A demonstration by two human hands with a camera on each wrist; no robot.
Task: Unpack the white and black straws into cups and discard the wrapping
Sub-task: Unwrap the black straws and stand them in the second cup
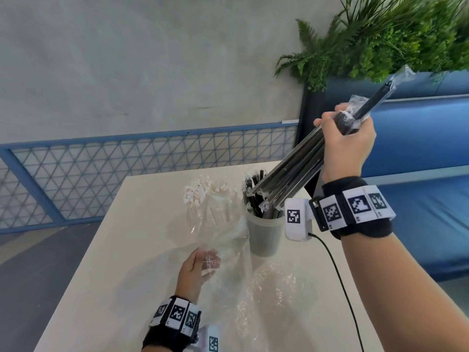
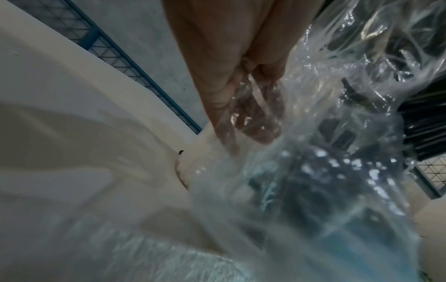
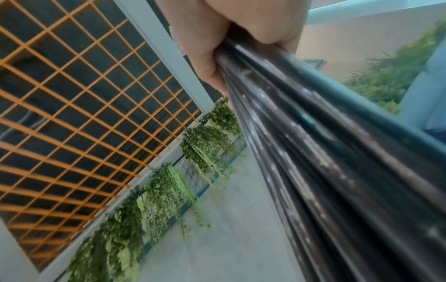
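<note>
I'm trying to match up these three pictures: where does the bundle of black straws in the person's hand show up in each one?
Head: the black straw bundle slants at upper right, gripped by the right hand.
Left wrist: not clearly visible; only dark shapes behind plastic.
Right wrist: it fills the right side, running down from the fist.
Shared landmark: the green plants.

Your right hand (image 1: 347, 146) grips black straws (image 1: 299, 171) in clear, glossy sleeves. White straws (image 1: 203, 196) fill one cup; the cup (image 1: 264, 235) beside it is translucent grey. Clear wrapping (image 1: 228, 240). Cream surface (image 1: 142, 237). Blue triangle-mesh fence (image 1: 142, 163); wrist bands (image 1: 355, 209) black with black-and-white square codes.
</note>
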